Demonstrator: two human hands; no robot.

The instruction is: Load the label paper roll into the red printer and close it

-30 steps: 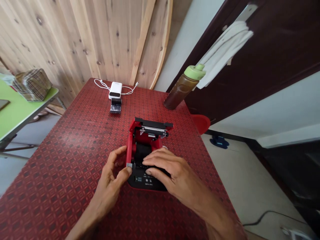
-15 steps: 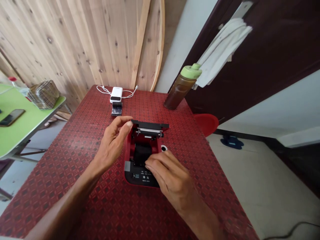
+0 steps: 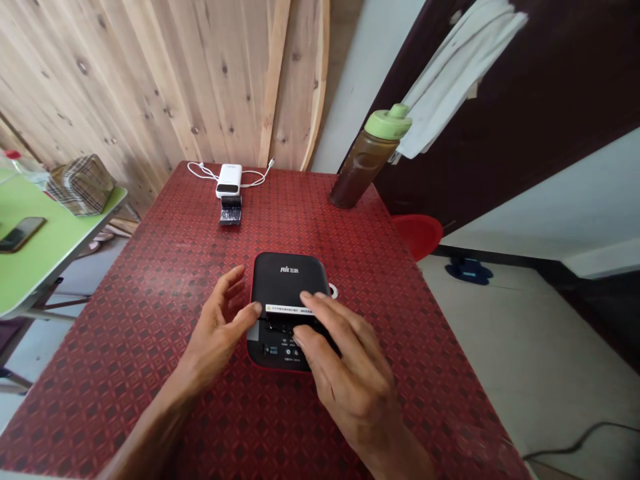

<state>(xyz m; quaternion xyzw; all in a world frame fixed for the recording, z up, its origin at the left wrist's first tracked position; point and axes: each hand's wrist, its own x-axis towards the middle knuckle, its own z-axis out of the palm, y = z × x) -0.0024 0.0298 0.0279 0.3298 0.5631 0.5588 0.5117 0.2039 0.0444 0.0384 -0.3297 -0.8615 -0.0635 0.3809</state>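
A small black and red label printer (image 3: 287, 283) sits on the red patterned table (image 3: 150, 320), its black lid down. My left hand (image 3: 220, 333) rests against the printer's left side, thumb on the lid's front edge, fingers spread. My right hand (image 3: 340, 360) lies over the printer's front right, fingers stretched onto the lid edge and the button panel. Neither hand holds anything.
A white power bank (image 3: 229, 180) with a cable and a small black device (image 3: 231, 210) lie at the table's far end. A brown bottle with a green cap (image 3: 367, 157) stands at the far right. A green table (image 3: 45, 247) with a phone (image 3: 20, 232) is to the left.
The printer's lid was standing up and is now down. My left hand went from the printer's side up to the lid and came down with it. My right hand stayed at the front.
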